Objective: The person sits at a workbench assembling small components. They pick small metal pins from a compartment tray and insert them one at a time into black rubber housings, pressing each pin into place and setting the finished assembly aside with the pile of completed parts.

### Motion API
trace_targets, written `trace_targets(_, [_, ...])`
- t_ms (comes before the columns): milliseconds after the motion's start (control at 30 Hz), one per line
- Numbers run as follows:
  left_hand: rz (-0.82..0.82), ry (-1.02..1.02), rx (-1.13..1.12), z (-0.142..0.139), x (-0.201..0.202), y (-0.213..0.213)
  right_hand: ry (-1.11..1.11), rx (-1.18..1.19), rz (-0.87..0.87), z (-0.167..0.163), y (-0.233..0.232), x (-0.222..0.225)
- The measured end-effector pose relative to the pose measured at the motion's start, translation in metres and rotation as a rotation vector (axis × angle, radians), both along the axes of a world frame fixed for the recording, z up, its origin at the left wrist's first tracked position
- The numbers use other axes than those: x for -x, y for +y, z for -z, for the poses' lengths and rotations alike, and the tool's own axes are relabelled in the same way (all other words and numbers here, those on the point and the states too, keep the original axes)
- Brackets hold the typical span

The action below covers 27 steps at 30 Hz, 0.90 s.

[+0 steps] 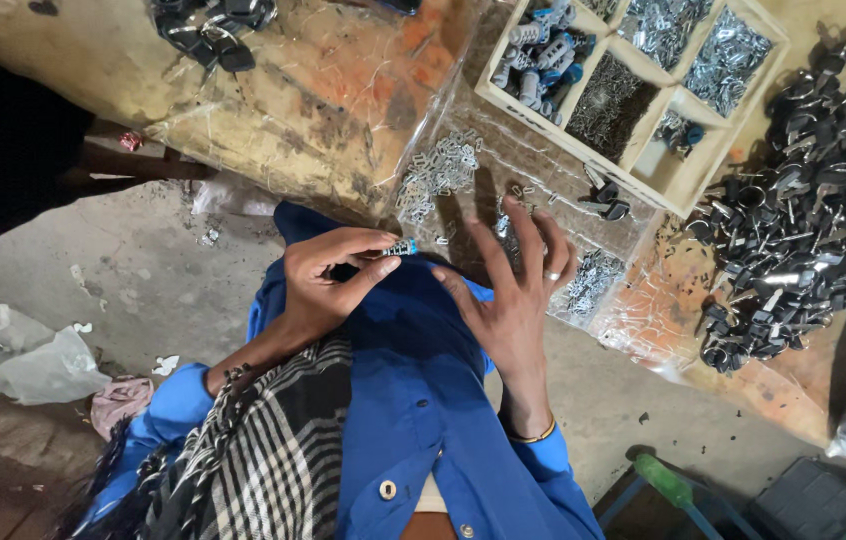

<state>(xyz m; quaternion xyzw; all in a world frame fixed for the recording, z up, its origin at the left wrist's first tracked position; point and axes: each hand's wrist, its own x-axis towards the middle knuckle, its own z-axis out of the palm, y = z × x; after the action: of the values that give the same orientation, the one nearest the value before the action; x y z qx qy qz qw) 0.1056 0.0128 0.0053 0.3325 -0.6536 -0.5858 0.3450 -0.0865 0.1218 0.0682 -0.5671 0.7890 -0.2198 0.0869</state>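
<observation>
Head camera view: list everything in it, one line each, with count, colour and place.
small cylindrical part: one, silver with a blue end, pinched in the left hand's fingertips
wooden tray: one, pale, compartmented, upper right, holding metal and blue parts
loose metal clips: many, silver, on the plastic-covered bench beside the tray
pile of key-like parts: many, black and silver, right side
dark parts: several, black, top left of the bench
plastic bag: one, whitish, crumpled on the floor at left
green handle: one, bottom right
blue shirt: one, centre bottom
checked scarf: one, black and white, over the shirt
left hand: holds the small part
right hand: fingers spread, ringed, holding nothing
</observation>
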Motion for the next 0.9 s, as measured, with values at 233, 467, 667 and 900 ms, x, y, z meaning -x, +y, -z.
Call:
trace_targets(233, [0.032,0.028,0.009,0.004,0.003,0.004,0.110,0.010,0.002,0.007,0.014,0.001])
trace_targets(467, [0.069,0.062,-0.024,0.004,0.011,0.007,0.063,0.125,-0.041,0.013,0.025,-0.004])
trace_targets(667, [0.069,0.006,-0.001,0.000,0.015,0.010,-0.391,0.230,0.136,0.011,0.014,-0.018])
trace_targets(900, [0.079,-0.023,0.049,0.001,0.013,0.011,-0.396,0.274,0.227,0.016,-0.002,-0.032])
